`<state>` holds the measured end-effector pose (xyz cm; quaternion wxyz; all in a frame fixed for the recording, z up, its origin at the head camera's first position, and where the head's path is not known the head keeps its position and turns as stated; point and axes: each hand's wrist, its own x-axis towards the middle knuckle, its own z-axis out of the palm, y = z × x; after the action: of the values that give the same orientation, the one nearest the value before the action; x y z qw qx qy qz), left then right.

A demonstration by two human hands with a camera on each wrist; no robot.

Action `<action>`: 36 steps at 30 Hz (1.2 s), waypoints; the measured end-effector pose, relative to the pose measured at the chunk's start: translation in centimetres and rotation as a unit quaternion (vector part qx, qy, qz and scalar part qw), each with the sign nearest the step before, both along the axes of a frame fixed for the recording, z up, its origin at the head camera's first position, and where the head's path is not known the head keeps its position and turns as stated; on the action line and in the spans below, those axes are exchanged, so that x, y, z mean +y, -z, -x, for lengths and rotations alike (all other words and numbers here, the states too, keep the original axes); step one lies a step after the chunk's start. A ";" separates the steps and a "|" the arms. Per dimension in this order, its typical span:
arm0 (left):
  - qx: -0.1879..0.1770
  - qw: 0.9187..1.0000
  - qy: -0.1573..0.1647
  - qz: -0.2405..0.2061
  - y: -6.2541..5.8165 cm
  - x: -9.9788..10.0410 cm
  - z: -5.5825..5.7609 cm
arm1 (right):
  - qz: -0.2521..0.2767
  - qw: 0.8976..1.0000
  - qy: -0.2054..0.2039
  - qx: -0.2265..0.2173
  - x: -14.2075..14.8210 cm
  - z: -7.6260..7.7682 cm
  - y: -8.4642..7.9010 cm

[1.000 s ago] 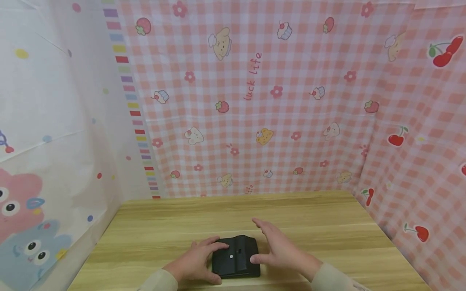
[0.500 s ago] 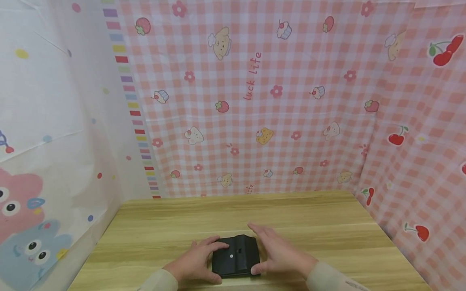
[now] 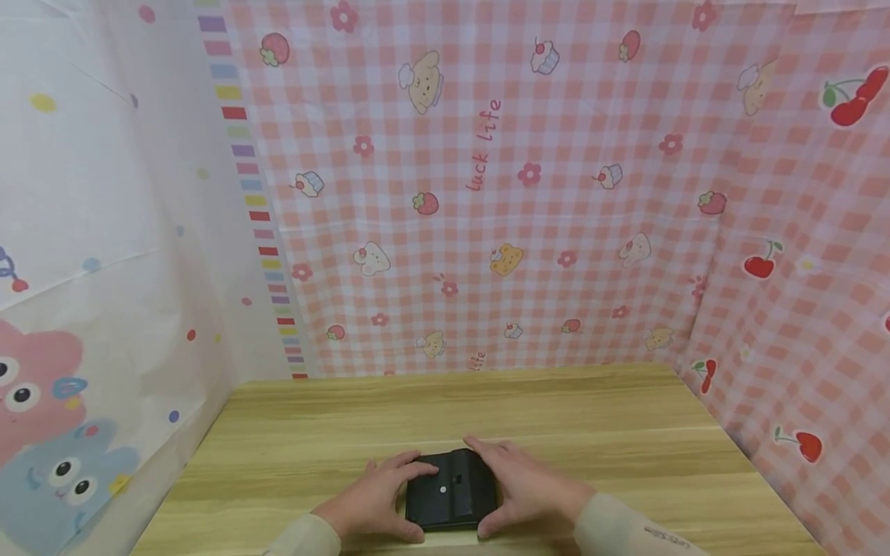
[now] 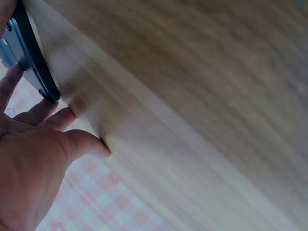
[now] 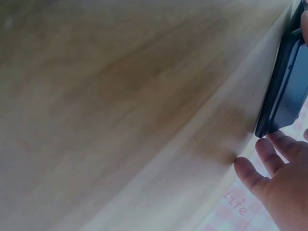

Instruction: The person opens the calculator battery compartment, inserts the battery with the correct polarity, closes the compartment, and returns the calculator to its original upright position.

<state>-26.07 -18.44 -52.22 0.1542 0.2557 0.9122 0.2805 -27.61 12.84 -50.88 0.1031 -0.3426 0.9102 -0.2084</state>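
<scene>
A flat black wallet [image 3: 441, 506] lies on the wooden table near its front, a small silver stud on its face and a raised strip along its right part. My left hand [image 3: 375, 498] holds its left side, with the thumb at the front edge, one finger on top and others by the far edge. At the right side my right hand [image 3: 528, 490] reaches round with fairly straight fingers, thumb at the front corner. In the right wrist view a fingertip touches the far end of the wallet [image 5: 288, 91]. The wallet's right edge is partly hidden by the hand.
The wood-grain tabletop [image 3: 313, 417] reaches back to a pink checked cloth [image 3: 487, 224]. A white printed cloth [image 3: 118, 232] hangs along the left, and checked cloth with cherries [image 3: 799, 309] along the right.
My right hand has moved left and nearer, from beside the wallet to its right edge, its thumb sliding down to the front corner. The left hand and the wallet stay in place.
</scene>
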 end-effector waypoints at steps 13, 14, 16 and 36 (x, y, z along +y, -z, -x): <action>-0.006 1.000 -0.003 -0.001 0.0 0.1 0.1 | -0.029 0.999 -0.019 -0.027 -0.1 0.4 -0.2; -0.006 1.000 -0.003 -0.001 0.0 0.1 0.1 | -0.029 0.999 -0.020 -0.026 -0.1 0.5 -0.2; -0.006 1.000 -0.004 -0.002 0.0 0.0 0.1 | -0.030 0.999 -0.021 -0.025 -0.1 0.6 -0.1; -0.006 1.000 -0.012 0.001 -0.2 0.1 -0.3 | -0.016 0.999 0.000 -0.035 -0.4 0.6 0.0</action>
<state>-25.80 -18.37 -52.03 0.1566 0.2432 0.9146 0.2826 -28.19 12.47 -50.91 0.1409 -0.3336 0.9092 -0.2054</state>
